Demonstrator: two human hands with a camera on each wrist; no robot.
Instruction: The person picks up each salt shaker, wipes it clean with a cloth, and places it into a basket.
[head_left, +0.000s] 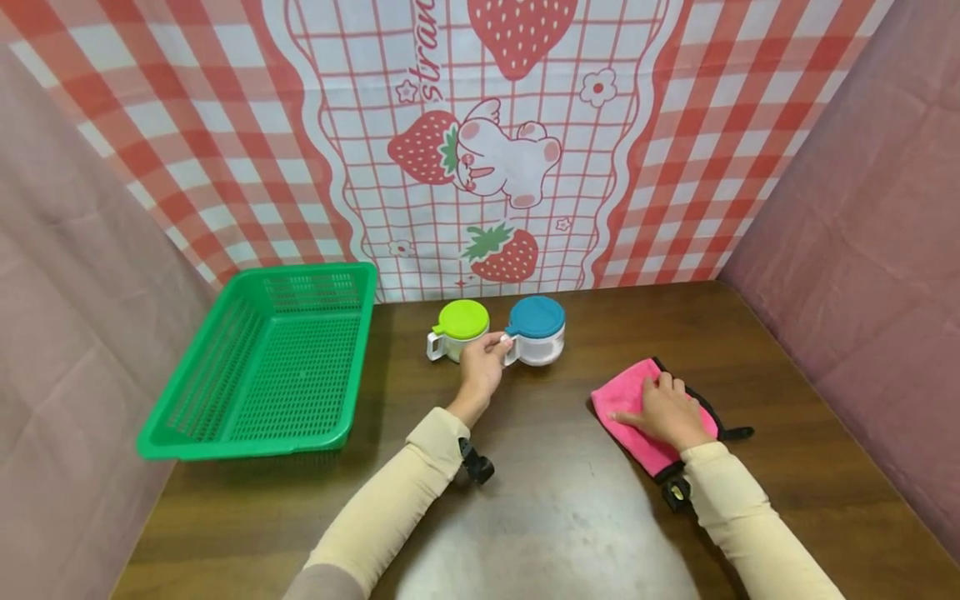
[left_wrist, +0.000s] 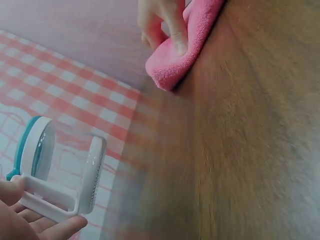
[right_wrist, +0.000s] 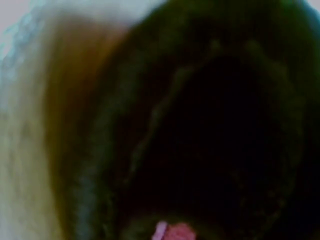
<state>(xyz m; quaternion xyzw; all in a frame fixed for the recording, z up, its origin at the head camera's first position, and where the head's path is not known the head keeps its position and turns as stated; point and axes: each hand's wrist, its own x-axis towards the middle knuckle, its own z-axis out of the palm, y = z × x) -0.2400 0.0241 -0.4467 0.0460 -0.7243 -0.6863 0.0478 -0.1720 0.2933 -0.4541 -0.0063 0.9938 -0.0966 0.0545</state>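
Observation:
My left hand [head_left: 482,367] grips the white handle of a clear jar [head_left: 538,348] with a blue lid. In the left wrist view, thumb and fingers close round the handle [left_wrist: 50,202], and a strip of backdrop shows beyond the jar's base. Just left of that hand stands a similar jar with a lime-green lid [head_left: 462,320], its handle pointing left. My right hand [head_left: 667,410] lies over a pink cloth [head_left: 637,446] with black edging and a black strap, fingers bent and thumb pressing on it. The right wrist view is mostly dark and blurred.
A green perforated basket [head_left: 352,367] stands at the left, near the back. A strawberry-print backdrop [head_left: 592,167] hangs behind the brown wooden table [head_left: 555,517]. Pinkish curtains [head_left: 847,217] enclose both sides.

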